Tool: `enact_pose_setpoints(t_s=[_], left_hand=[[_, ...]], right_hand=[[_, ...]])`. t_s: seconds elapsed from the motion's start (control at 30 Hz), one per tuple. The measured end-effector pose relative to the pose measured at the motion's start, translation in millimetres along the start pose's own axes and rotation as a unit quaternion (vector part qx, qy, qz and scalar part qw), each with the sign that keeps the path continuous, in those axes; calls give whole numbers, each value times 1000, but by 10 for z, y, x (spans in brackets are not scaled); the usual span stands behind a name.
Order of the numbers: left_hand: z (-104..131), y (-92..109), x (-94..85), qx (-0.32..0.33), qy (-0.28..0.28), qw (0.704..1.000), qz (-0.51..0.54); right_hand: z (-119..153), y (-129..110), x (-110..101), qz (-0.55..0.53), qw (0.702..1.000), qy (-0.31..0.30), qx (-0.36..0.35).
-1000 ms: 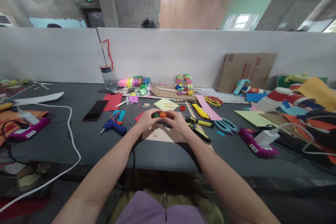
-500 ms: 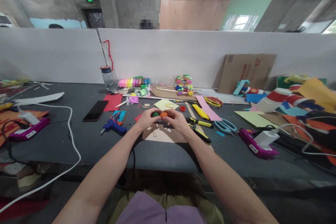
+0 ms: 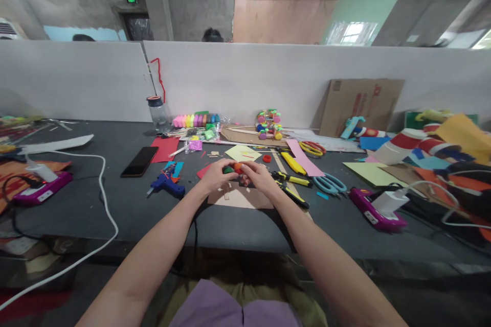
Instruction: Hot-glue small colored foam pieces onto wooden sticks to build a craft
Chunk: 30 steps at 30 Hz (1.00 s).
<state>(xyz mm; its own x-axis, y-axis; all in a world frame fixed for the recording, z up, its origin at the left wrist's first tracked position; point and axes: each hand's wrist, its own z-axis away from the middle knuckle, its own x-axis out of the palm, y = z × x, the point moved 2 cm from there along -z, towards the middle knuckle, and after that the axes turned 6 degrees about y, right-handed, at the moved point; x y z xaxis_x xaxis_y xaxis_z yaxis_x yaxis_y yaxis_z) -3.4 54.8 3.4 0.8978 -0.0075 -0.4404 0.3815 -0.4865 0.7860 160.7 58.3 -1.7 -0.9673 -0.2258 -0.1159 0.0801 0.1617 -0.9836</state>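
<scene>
Holding orange disc, green piece half-hidden

Two hands, two power strips

Top: purple, at 6 o'clock, dark centre line. Trousers: olive, adjoining top. Forearms, left hand, right hand: bare.

Orange cap, green cap (the darker), blue glue gun
</scene>
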Motion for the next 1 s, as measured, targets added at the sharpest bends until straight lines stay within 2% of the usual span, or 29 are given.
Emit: enact_pose_setpoints(t_s=[0.17,0.37,0.63,0.87,1.0], left_hand=[[-1,14,-26,-5,28,1000,2],[-21,-42,-50,-77,-1,993,89],[-8,-64,-6,-107,-36,980,167],[7,-16,-11,-155,-35,966,205],[8,-25,-5,-157,-33,963,219]], right_hand=[[8,-23,-16,32,999,0,-21],[47,-92,-34,-6,1000,-28,-1],[62,-80,-14,-30,999,-42,4],[61,-77,-10,-32,997,-64,5],[56,-66,-13,-30,997,-68,-4]])
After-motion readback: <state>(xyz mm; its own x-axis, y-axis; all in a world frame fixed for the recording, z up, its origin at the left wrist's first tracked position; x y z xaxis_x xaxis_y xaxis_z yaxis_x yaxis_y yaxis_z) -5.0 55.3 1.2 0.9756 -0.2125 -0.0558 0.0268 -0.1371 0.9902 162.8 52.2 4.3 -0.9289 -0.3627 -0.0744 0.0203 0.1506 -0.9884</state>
